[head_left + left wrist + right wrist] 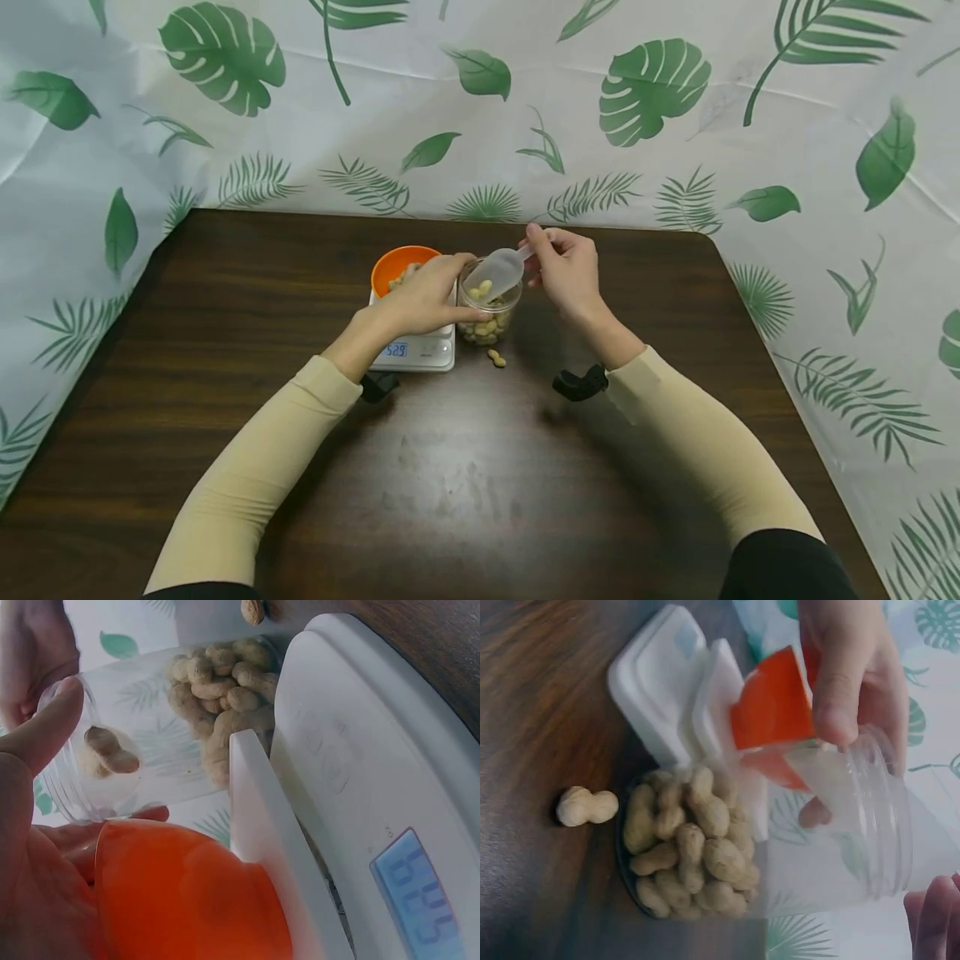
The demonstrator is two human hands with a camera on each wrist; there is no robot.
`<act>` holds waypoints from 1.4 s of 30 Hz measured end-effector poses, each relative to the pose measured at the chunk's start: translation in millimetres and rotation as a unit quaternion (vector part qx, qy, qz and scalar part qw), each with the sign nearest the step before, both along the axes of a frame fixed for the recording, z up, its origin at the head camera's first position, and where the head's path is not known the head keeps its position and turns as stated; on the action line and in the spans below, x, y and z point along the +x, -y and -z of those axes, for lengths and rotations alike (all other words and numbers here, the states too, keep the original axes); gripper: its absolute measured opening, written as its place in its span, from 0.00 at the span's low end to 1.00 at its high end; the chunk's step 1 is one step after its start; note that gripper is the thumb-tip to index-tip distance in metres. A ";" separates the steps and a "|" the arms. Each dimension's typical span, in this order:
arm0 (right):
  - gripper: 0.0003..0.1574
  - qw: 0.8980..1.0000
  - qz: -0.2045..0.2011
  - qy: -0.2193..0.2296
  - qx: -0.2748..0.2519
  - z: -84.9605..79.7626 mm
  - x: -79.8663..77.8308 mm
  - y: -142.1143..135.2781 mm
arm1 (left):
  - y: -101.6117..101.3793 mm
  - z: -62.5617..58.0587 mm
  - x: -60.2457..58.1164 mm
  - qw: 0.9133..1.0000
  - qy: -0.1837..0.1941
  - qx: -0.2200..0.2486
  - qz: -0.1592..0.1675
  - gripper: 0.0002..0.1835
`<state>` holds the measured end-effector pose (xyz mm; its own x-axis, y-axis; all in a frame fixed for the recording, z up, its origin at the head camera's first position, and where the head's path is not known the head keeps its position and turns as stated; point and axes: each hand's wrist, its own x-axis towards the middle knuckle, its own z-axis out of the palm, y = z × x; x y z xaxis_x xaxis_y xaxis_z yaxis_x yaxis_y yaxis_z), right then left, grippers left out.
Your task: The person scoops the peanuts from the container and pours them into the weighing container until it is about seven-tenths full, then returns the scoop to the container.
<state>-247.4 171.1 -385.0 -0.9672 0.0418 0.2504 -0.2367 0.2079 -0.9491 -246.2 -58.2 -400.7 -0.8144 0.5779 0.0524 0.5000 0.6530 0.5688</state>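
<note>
My left hand (423,300) grips a clear plastic jar (889,817) near its mouth, thumb on the near side. Unshelled peanuts (694,847) fill the bottom part of the jar. Between thumb and fingers, my right hand (567,271) pinches the handle of a translucent white scoop (501,268). The scoop's bowl tilts down into the jar mouth with a couple of peanuts (480,289) in it. Left of the jar, partly behind my left hand, an orange bowl (384,265) holding peanuts sits on a white kitchen scale (431,357).
One loose peanut (497,358) lies on the dark wooden table (465,500) just in front of the jar. The scale's lit display (395,350) seems to read 52.9. A leaf-patterned sheet (525,100) hangs behind the table's back edge.
</note>
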 end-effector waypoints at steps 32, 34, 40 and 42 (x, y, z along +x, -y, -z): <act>0.19 0.955 0.022 0.117 -0.272 -7.1 -3.0 -9.4 | 15.0 -7.0 5.8 0.998 -0.048 -0.027 -0.011 0.54; 0.18 0.959 0.020 0.113 -0.258 -9.0 -4.4 -4.0 | 22.8 -8.9 6.2 0.998 -0.055 -0.019 -0.018 0.53; 0.19 0.978 0.006 0.090 -0.187 -7.8 -7.9 9.1 | 49.2 -12.7 8.8 0.997 -0.044 -0.021 -0.051 0.55; 0.19 0.984 -0.001 0.073 -0.165 -6.6 -9.1 13.0 | 57.3 -12.5 9.2 0.997 -0.029 -0.029 -0.060 0.58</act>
<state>-256.5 158.1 -378.4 -0.9921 0.0957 0.0814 -0.0924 -0.1169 -0.9888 -237.0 -115.4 -388.2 -0.8749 0.4791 0.0712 0.4467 0.7413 0.5009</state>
